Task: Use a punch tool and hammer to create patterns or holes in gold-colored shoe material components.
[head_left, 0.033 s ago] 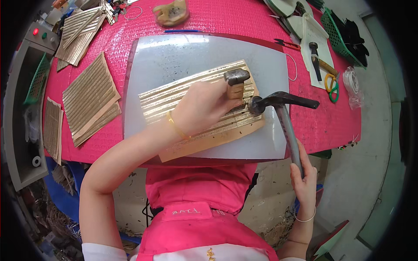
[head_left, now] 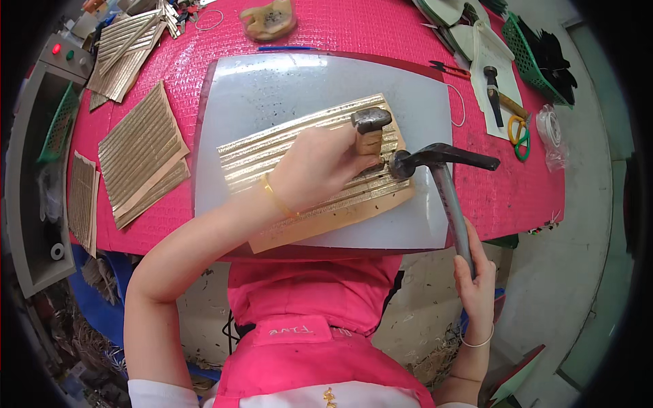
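My left hand (head_left: 316, 166) is closed round a hand punch (head_left: 371, 121) with a worn dark metal top and a tan wrapped shank. It stands on a gold ribbed sheet (head_left: 238, 160) with a plain tan margin; the punch's lower end is mostly hidden by my fingers. Under the sheet lies a pale cutting board (head_left: 286, 81). My right hand (head_left: 476, 282) grips the grey handle of a hammer (head_left: 445, 200). Its black head has a round face close to the sheet's right edge and a flat claw pointing right; whether the face touches the sheet I cannot tell.
More gold ribbed sheets (head_left: 139, 153) lie on the pink table cover (head_left: 204, 42) at left. To the right are a second hammer (head_left: 492, 95), scissors (head_left: 521, 136), red-handled snips (head_left: 449, 69) and a green basket (head_left: 524, 58) of black pieces. A clear tub (head_left: 269, 20) stands at the back.
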Demonstrator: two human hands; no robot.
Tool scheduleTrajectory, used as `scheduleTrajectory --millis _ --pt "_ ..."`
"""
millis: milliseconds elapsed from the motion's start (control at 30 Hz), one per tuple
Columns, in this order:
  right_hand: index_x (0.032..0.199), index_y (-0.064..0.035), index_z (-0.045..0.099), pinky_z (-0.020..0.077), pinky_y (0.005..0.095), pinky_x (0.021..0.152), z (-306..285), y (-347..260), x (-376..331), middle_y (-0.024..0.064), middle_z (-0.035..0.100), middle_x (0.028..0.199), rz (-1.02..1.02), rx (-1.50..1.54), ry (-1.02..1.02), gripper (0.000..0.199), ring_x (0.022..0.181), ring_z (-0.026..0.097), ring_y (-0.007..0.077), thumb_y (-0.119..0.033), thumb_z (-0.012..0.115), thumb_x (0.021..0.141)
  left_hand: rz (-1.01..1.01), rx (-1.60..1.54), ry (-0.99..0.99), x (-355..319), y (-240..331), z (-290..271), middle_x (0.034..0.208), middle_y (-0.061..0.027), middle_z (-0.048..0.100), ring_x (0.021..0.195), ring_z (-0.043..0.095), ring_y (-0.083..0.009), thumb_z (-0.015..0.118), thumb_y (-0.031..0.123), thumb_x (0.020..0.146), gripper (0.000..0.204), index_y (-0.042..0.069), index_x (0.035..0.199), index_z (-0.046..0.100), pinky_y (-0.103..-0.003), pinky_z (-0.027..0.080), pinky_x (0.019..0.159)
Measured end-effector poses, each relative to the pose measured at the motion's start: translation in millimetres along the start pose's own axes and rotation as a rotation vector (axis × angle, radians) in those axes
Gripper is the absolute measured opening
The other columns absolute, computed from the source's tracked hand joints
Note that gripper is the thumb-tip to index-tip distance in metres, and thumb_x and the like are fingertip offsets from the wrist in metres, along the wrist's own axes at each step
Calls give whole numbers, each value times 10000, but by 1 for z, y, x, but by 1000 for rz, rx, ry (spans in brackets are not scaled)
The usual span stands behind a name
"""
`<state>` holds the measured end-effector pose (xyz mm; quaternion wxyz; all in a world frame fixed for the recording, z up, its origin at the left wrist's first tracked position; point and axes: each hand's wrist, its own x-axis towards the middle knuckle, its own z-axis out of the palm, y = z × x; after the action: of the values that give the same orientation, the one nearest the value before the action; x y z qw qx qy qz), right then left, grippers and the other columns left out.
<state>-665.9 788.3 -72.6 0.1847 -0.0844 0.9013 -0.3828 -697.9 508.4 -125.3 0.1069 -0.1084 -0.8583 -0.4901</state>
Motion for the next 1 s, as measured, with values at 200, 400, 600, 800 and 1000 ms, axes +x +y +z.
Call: scheduleTrajectory --millis 200,400,600,800,1000 --pt "1225 -67 394 331 192 503 2 3 0 39 415 619 -27 8 28 463 523 354 77 -109 489 773 133 63 49 -1 -1 3 505 -117 495 414 500 -217 652 120 707 235 -4 634 466 -284 371 406" --pt "1234 -49 384 278 174 390 -15 10 -8 -3 408 499 -74 198 107 469 411 323 45 -131 496 786 250 156 56 -3 3 0 482 -141 442 412 472 -284 657 121 690 295 17 586 401 -328 362 391" --pt "595 -57 349 213 195 363 -158 -57 -37 69 406 520 -1221 -85 964 285 410 309 91 -230 480 780 291 185 71 -7 1 4 495 -139 458 434 491 -295 638 111 691 265 24 631 395 -355 382 407" --pt "797 -45 520 182 207 408 -39 -44 -29 -51 280 525 -405 165 416 98 442 206 46 -112 457 763 281 262 -34 -11 0 12 540 -117 516 481 532 -288 541 168 767 184 40 737 412 -382 404 434" --pt "1195 -67 426 377 229 536 -34 -52 -44 181 546 782 -126 -210 177 470 581 412 54 -37 497 732 355 296 -36 -13 0 11 550 -111 511 502 533 -282 542 174 764 187 43 749 409 -375 404 433"
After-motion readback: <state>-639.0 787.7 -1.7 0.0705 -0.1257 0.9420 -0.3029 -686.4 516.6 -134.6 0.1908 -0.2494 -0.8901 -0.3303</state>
